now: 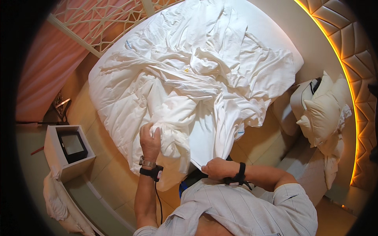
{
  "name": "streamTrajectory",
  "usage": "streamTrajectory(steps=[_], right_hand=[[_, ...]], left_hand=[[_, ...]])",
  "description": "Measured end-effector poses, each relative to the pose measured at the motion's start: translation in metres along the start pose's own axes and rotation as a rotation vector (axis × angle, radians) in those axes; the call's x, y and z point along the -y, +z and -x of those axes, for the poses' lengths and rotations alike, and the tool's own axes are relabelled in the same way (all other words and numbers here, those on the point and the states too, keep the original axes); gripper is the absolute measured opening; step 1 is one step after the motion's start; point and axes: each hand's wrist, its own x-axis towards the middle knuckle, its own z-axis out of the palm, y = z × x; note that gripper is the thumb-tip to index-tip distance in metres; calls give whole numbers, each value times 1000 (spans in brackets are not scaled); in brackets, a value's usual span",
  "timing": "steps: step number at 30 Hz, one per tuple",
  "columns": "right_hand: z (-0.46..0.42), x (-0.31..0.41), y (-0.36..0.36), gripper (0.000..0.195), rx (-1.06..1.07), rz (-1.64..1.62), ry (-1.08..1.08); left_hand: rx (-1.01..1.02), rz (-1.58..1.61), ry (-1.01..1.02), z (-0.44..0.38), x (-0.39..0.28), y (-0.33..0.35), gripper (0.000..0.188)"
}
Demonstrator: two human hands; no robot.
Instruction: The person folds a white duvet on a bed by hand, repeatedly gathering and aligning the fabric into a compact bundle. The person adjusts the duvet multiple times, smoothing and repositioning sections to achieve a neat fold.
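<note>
A large heap of white bedding covers the bed before me. On the near left lies a quilted white duvet (118, 109), and my left hand (150, 141) grasps a bunched fold of it, thumb and fingers curled about the cloth. Close to my waist, my right hand (219, 168) pinches the edge of a smooth white duvet cover (203, 135). That fabric stretches from my fist up into the crumpled heap. Folds hide where the duvet ends inside the cloth and most of my right fingertips.
Pillows (322, 112) are piled on a bench to the right, by a padded headboard wall (354, 73) with a light strip. At left stand a white cabinet (71, 171) and another pillow (59, 206). A lattice screen (100, 23) and pink curtain (50, 79) border the far left.
</note>
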Motion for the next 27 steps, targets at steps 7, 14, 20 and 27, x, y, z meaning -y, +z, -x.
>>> streamTrajectory(steps=[7,14,20,27], right_hand=[[12,61,-15,15,-237,99,-104],[30,75,-41,13,-441,-132,-141],[91,28,-38,14,-1258,-574,338],[118,-52,73,39,-792,-1349,404]], left_hand=[[936,345,218,25,-87,31,26],[1450,854,-664,78,-71,91,43],[1257,1378,-793,84,-93,76,44],[901,1505,-832,79,-119,82,54]])
